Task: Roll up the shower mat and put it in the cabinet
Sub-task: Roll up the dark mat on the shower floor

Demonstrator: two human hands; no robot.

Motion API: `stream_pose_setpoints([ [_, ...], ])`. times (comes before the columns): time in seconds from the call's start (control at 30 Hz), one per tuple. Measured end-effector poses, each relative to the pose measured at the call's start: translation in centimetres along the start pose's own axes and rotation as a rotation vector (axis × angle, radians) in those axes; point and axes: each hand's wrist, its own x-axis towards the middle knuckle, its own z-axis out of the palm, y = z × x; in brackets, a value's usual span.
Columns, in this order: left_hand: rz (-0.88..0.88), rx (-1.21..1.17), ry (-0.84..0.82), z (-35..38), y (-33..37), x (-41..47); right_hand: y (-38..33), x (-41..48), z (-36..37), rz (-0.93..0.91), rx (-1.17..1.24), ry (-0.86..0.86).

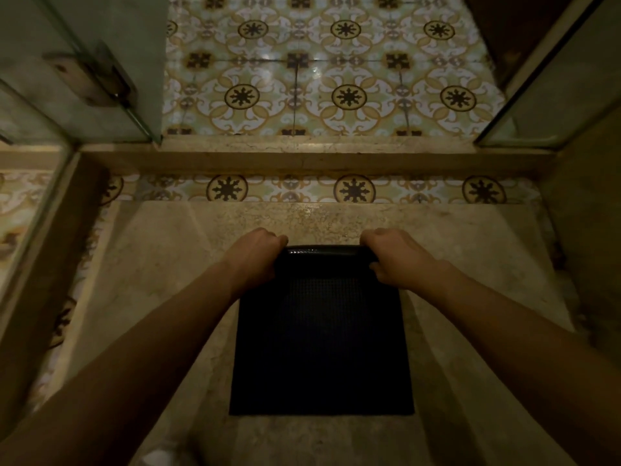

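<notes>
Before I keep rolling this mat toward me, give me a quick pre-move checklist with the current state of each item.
1. Left hand gripping the far end of the shower mat: ok.
2. Right hand gripping the same end on the other side: ok.
3. Roll started evenly between the hands: ok, it looks straight across.
4. Rest of the mat lying flat on the stone floor: ok, no folds seen.
5. Floor beside the mat free of obstacles: ok.
6. Cabinet open and ready: cannot tell, it is not in view.
</notes>
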Motion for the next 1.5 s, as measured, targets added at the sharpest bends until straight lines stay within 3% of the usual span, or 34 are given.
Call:
stream_pose_setpoints([
  [0.27, -0.069, -0.028, -0.045, 0.3, 0.0, -0.3, -0.6, 0.3, -0.3, -0.029, -0.098, -0.088],
  [0.43, -0.016, -0.051, 0.026, 0.8, 0.7, -0.9, -0.9, -0.5, 0.3, -0.004, -0.060, -0.053],
  [0.6, -0.025, -0.023, -0.110, 0.2, 0.6, -0.7, -0.8, -0.6, 0.2, -0.022, -0.051, -0.119],
  [0.77, -0.015, 0.001, -0.077, 0.4, 1.2, -0.9, -1.0, -0.9, 0.6, 0.003, -0.043, -0.055],
  [0.93, -0.083, -0.126, -0.237, -0.8, -0.1, -0.3, -0.8, -0.6, 0.2, 0.009, -0.031, -0.156],
  [1.1, -0.083, -0.093, -0.214, -0.8, 0.4, 0.0, -1.1, -0.8, 0.6, 0.031, -0.020, -0.144],
  [1.27, -0.106, -0.164, -0.426, -1.6, 0.0, 0.5, -0.8, -0.3, -0.3, 0.027, -0.009, -0.244],
  [1.5, -0.082, -0.104, -0.318, -2.2, -0.7, 2.1, -0.2, 1.6, -1.6, 0.038, -0.026, -0.178],
])
